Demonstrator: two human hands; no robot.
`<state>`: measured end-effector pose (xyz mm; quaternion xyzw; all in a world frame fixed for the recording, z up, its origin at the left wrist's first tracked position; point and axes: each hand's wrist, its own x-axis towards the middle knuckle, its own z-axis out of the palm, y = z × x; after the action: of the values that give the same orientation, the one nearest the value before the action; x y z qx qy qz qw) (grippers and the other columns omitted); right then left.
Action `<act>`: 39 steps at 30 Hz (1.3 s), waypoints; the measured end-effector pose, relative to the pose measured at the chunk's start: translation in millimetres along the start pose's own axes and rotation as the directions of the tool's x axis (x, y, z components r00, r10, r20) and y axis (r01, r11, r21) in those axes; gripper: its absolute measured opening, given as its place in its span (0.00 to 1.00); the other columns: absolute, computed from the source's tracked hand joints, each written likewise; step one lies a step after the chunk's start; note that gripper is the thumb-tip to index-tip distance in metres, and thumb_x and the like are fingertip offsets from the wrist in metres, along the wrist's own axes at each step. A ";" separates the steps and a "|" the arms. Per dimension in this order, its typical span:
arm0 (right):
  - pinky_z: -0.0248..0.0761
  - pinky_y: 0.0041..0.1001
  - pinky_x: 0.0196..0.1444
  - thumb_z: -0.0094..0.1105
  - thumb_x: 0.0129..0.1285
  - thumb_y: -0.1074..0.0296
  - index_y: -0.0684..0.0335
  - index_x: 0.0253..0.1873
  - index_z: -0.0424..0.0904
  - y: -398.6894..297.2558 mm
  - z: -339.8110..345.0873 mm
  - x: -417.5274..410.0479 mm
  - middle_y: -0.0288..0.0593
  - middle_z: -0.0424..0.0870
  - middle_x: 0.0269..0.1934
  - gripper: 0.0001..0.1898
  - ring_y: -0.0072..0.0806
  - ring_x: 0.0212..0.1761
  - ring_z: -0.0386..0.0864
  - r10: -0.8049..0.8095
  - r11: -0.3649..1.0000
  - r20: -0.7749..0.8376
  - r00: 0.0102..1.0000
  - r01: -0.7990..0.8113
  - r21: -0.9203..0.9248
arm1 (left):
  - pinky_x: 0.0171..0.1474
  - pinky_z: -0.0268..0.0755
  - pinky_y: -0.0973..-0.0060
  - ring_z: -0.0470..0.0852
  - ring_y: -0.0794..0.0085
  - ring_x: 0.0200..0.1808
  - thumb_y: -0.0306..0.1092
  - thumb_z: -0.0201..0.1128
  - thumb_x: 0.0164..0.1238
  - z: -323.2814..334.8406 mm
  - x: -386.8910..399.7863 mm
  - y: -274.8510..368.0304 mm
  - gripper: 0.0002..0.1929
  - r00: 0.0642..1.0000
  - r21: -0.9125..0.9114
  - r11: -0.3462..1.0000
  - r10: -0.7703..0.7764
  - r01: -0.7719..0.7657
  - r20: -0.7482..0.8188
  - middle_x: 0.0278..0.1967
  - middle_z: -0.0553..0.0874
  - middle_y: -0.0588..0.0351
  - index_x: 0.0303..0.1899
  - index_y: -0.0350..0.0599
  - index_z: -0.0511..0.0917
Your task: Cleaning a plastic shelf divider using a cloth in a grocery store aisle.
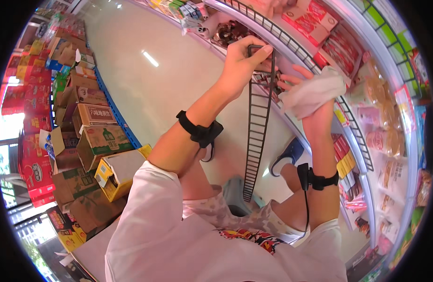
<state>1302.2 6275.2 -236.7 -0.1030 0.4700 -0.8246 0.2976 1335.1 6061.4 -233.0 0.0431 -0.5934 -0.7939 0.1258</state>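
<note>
My left hand [244,63] grips the top end of a long black wire shelf divider [258,123]. The divider hangs down in front of me, and its far end reaches between my knees. To its right is my right hand [301,84], with a white cloth [315,92] bunched across its palm and wrist. Several fingers stick out past the cloth towards the divider; the thumb is hidden. Beyond both hands, dark-wrapped packages [232,32] sit on a low shelf. Another wire fence [279,30] runs along the edge of the shelf above.
Shelves with red boxes [309,21] and bagged bread [382,116] curve along the right. Cardboard cartons [105,141] and a torn yellow box [121,172] are stacked on the left beside a blue plastic edge [114,102]. A grey stool [234,194] is under me on the pale floor [149,91].
</note>
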 end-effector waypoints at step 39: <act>0.72 0.21 0.43 0.57 0.73 0.78 0.70 0.61 0.80 63.6 9.5 20.1 0.39 0.86 0.49 0.14 0.20 0.43 0.80 -0.143 0.918 0.006 0.990 0.135 -0.373 | 0.37 0.73 0.81 0.80 0.83 0.33 0.29 0.61 0.81 -12.2 -7.6 -40.5 0.08 0.986 0.132 0.985 0.096 -0.114 0.140 0.32 0.86 0.62 0.42 0.35 0.83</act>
<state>1315.4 6232.4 -287.0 -0.1822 0.6126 -0.7404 0.2083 1339.1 6062.7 -275.8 -0.0326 -0.6559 -0.7438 0.1244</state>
